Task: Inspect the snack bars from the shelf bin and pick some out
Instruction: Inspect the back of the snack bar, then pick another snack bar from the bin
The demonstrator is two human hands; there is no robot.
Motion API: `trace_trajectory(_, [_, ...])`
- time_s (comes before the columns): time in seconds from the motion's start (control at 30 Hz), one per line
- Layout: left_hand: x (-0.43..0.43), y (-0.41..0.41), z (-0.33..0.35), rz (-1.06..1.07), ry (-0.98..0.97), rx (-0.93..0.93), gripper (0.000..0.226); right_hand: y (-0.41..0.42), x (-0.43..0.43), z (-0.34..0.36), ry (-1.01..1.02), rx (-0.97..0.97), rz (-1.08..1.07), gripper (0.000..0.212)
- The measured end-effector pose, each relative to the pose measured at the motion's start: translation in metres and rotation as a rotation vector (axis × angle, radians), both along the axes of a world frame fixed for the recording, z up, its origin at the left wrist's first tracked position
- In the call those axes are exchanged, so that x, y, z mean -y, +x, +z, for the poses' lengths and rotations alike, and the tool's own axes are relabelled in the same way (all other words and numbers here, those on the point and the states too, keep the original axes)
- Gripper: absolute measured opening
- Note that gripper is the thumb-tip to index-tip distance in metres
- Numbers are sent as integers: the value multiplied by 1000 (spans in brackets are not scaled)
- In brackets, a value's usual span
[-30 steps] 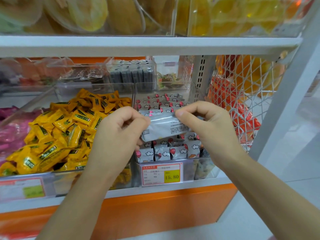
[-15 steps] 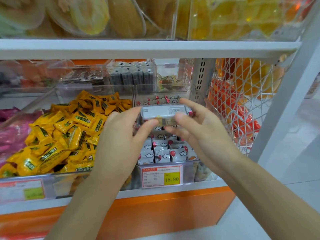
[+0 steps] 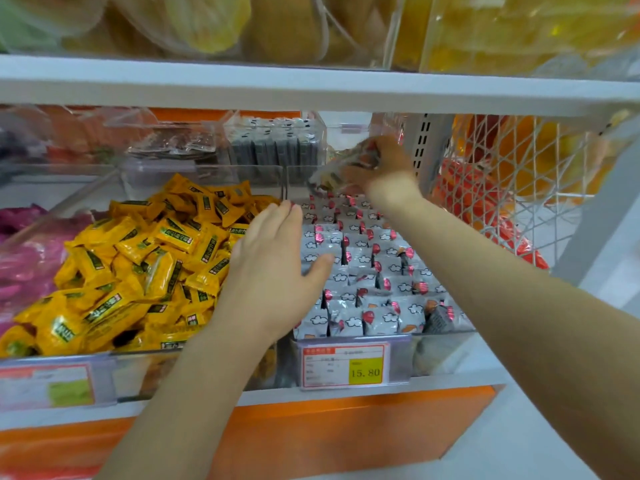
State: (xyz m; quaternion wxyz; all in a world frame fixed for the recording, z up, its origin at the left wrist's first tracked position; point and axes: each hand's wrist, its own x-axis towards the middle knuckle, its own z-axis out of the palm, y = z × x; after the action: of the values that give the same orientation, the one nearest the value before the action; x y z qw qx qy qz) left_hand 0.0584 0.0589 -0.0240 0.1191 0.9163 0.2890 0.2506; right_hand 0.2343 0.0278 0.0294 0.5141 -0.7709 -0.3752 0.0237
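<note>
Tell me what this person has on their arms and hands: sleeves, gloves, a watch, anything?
Nothing that shows. The left hand and the right hand are bare, with no gloves or rings visible, though the right one is blurred. The left forearm and the right forearm are bare too: no sleeve, watch or bracelet in view.

This is a shop selling loose snacks. On white shelves [image 3: 311,86], clear bins [image 3: 440,351] hold heaps of wrapped yellow sweets [image 3: 138,258] and grey snack bars [image 3: 367,271]. Price tags [image 3: 346,366] are clipped to the bin fronts at lower centre and lower left, one marked 15.80, and a wire basket [image 3: 519,188] of goods stands at the right.
</note>
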Motion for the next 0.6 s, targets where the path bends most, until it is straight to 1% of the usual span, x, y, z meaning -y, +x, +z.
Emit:
trace_trajectory(0.07, [-1, 0, -1, -5, 1, 27, 71, 8, -25, -1, -66, 157, -47, 31])
trace_trajectory(0.13, [0, 0, -2, -11, -9, 46, 70, 12, -41, -5, -48, 239, -41, 33])
trace_trajectory(0.3, [3, 0, -1, -20, -37, 70, 68, 9, -61, -20, -11, 288, 78, 32])
trace_trajectory(0.37, [4, 0, -1, -19, -43, 74, 68, 8, -64, -24, -38, 323, 94, 29])
trace_trajectory(0.5, [5, 1, -1, -26, -50, 87, 67, 7, -70, -35, -245, 423, 131, 19])
trace_trajectory(0.53, [5, 1, -1, -27, -52, 87, 67, 6, -71, -37, -308, 474, 128, 21])
trace_trajectory(0.6, [5, 1, -1, -24, -56, 87, 66, 5, -73, -36, -438, 649, 69, 28])
